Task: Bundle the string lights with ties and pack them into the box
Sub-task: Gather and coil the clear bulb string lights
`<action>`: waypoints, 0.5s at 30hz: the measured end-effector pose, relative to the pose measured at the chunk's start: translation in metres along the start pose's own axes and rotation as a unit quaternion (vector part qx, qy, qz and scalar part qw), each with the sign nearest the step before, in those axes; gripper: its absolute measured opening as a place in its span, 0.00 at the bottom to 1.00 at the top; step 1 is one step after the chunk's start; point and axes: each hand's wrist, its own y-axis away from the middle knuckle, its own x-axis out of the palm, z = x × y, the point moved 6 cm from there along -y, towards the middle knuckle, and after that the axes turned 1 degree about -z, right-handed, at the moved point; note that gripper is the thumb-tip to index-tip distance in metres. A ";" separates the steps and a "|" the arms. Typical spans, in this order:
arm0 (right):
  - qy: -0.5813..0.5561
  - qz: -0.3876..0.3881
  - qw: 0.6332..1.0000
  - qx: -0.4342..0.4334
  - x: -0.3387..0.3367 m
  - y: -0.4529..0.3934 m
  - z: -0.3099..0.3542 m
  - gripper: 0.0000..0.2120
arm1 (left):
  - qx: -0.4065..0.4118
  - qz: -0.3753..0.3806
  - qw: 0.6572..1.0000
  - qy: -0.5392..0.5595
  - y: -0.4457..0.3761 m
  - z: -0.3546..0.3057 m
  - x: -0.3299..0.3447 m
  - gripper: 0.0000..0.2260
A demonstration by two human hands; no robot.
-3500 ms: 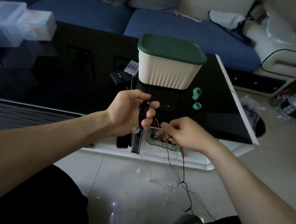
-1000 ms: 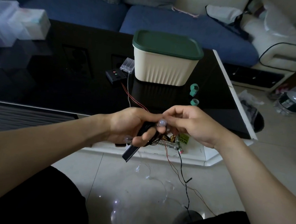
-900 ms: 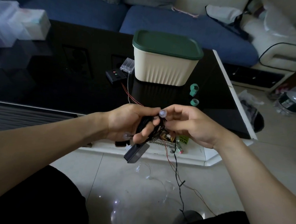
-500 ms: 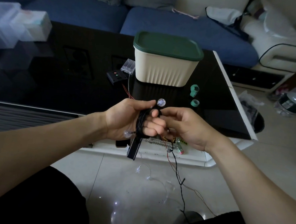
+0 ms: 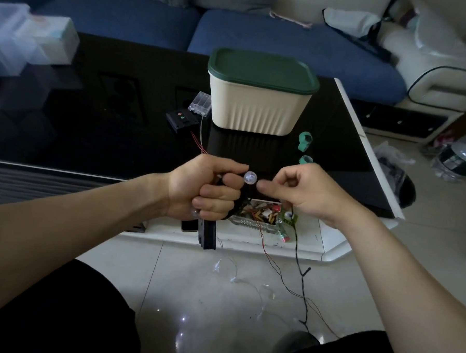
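left hand [image 5: 204, 191]: fist closed round coiled string lights [image 5: 249, 177]
right hand [image 5: 304, 191]: pinched the trailing wire [image 5: 299, 263]
risk: slack wire could snag, loosening the coil

the left hand [image 5: 208, 191] hid most of the coiled string lights [image 5: 240, 201]. clear boxes [image 5: 23, 38] at far left were blurred and cut off. small tray contents [image 5: 259, 214] were unreadable.

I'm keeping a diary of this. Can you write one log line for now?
left hand: grips wound string lights | right hand: pinches wire | box: lid on
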 end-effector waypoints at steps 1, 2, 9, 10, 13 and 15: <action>-0.009 -0.009 1.000 0.013 -0.005 -0.001 -0.005 0.18 | 0.004 -0.007 1.000 0.015 0.001 -0.002 -0.002 0.17; -0.019 -0.019 0.999 0.028 -0.010 -0.001 -0.010 0.18 | 0.009 -0.017 0.999 0.027 0.002 -0.004 -0.004 0.18; 0.012 0.070 0.991 0.115 0.012 -0.001 -0.029 0.17 | 0.109 -0.088 0.988 0.062 0.006 -0.016 -0.008 0.13; -0.006 0.086 0.987 0.134 0.020 0.000 -0.030 0.17 | 0.126 -0.094 0.986 0.053 0.007 -0.018 -0.007 0.11; -0.100 0.118 0.967 0.204 0.046 0.002 -0.031 0.19 | 0.151 -0.139 0.978 0.040 0.007 -0.022 -0.010 0.10; -0.171 0.137 0.945 0.244 0.064 0.002 -0.030 0.16 | 0.175 -0.181 0.967 0.028 0.005 -0.026 -0.015 0.10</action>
